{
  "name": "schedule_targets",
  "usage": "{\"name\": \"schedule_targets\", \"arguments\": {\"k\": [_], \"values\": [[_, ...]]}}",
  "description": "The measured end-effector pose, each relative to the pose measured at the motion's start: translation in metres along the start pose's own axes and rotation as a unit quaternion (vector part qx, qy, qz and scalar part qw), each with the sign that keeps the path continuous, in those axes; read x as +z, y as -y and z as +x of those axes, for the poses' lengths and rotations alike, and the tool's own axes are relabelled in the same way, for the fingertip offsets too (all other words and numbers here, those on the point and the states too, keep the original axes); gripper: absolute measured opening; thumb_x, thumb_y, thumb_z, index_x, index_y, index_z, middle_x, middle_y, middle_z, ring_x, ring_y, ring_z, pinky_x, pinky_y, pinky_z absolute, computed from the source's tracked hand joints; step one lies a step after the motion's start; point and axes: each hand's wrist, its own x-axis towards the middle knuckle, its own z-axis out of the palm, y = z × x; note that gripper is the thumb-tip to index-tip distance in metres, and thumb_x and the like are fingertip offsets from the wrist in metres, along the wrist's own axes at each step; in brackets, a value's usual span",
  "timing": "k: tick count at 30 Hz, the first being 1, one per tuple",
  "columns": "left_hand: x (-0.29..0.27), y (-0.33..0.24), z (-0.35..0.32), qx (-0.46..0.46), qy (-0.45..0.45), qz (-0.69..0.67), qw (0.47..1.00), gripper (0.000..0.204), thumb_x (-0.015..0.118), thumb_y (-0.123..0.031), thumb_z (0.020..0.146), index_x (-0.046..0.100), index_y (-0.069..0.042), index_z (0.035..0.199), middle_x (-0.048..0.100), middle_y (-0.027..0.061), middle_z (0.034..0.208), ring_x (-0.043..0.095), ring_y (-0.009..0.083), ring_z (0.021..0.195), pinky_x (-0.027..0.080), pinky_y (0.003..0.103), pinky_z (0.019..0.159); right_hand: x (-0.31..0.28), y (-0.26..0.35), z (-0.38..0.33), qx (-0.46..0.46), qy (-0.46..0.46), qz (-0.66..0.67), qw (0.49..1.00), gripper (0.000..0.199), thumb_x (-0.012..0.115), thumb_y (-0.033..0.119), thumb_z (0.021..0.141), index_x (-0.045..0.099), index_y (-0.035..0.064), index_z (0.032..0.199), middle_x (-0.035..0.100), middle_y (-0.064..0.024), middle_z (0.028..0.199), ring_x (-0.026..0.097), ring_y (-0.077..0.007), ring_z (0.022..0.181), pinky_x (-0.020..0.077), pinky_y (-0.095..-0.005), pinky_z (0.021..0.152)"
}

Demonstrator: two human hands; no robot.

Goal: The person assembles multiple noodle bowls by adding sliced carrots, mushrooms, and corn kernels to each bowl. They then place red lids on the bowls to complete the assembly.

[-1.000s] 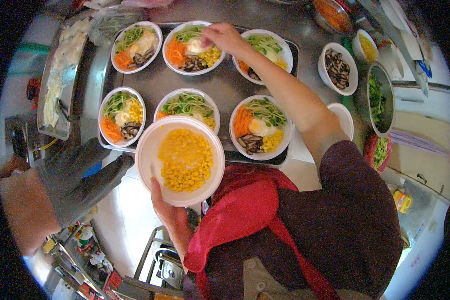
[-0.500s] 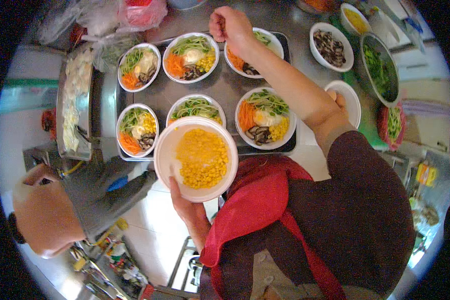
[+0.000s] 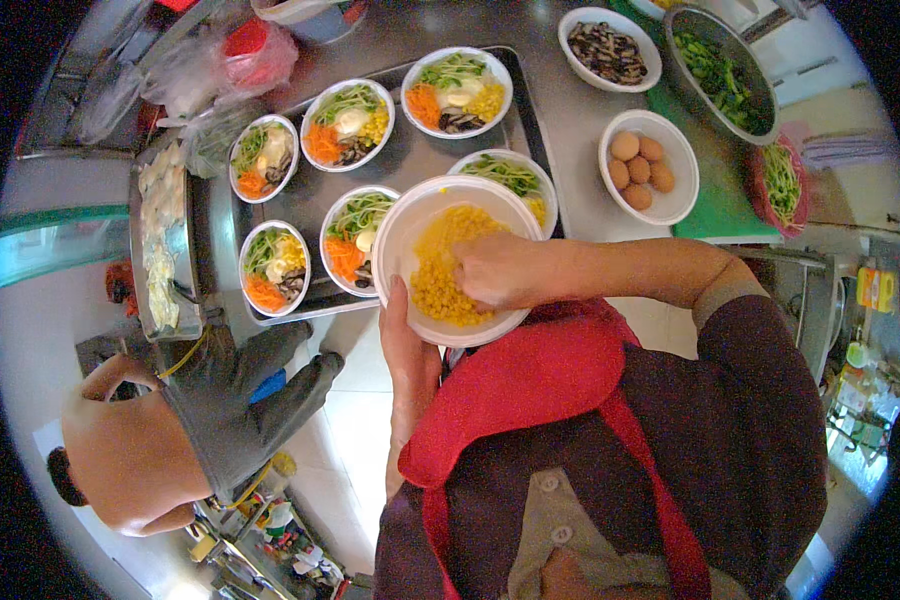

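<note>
My left hand (image 3: pixel 408 345) grips a white bowl (image 3: pixel 402 250) of yellow corn kernels (image 3: pixel 442 285) by its near-left rim, tilted toward me. Inside it, my right hand (image 3: pixel 500 270) is curled with its fingers down in the corn; the fingertips are hidden. Behind the bowl lies a metal tray (image 3: pixel 410 162) with several white bowls of carrot shreds, sprouts, mushrooms and a pale creamy topping. The far-right salad bowl (image 3: pixel 460 92) has corn in it. A near-right salad bowl (image 3: pixel 515 175) is partly covered by the corn bowl.
To the right are a bowl of eggs (image 3: pixel 642 168), a bowl of sliced mushrooms (image 3: pixel 608 52), a metal bowl of greens (image 3: pixel 720 85), a green board (image 3: pixel 725 222) and a red basket of sprouts (image 3: pixel 780 185). Another tray (image 3: pixel 160 240) and a person (image 3: pixel 145 440) are at left.
My right hand has come back from above the far-right salad bowl into the corn. The corn bowl has shifted right and up in view, and the whole view has turned rightward.
</note>
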Motion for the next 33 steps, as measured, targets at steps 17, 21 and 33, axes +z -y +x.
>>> {"name": "schedule_targets", "arguments": {"k": [17,21,33], "values": [[0.006,0.004,0.007,0.04,-0.014,-0.021,0.999,0.048,0.044,-0.025,0.09,0.031,0.002,0.128,0.046,0.0162,0.121,0.048,0.0261,0.11,0.04,0.038,0.091,-0.048,-0.049,0.009,0.09,-0.106,0.39,0.91,0.008,0.057,0.009,0.078,0.059,0.0011,0.079,0.057,-0.002,0.058,0.055,-0.007,0.049,0.046,-0.0207,0.049],[-0.021,0.0,-0.002,0.047,-0.066,-0.016,0.997,0.049,0.04,-0.028,0.092,0.03,0.002,0.129,0.044,0.0169,0.124,0.045,0.027,0.113,0.036,0.039,0.095,-0.065,-0.098,0.078,0.077,-0.261,0.354,0.895,0.009,0.058,0.011,0.076,0.062,0.0027,0.074,0.059,-0.0043,0.056,0.058,-0.0102,0.047,0.0472,-0.0239,0.047],[-0.074,-0.022,-0.028,0.092,-0.154,-0.047,0.983,0.053,0.035,-0.031,0.092,0.025,0.003,0.131,0.039,0.0187,0.128,0.042,0.0289,0.117,0.033,0.041,0.097,-0.033,-0.18,0.189,0.097,-0.253,-0.099,0.958,0.02,0.052,0.006,0.076,0.064,0.0024,0.091,0.062,-0.018,0.079,0.061,-0.0312,0.076,0.0483,-0.0395,0.07]]}}
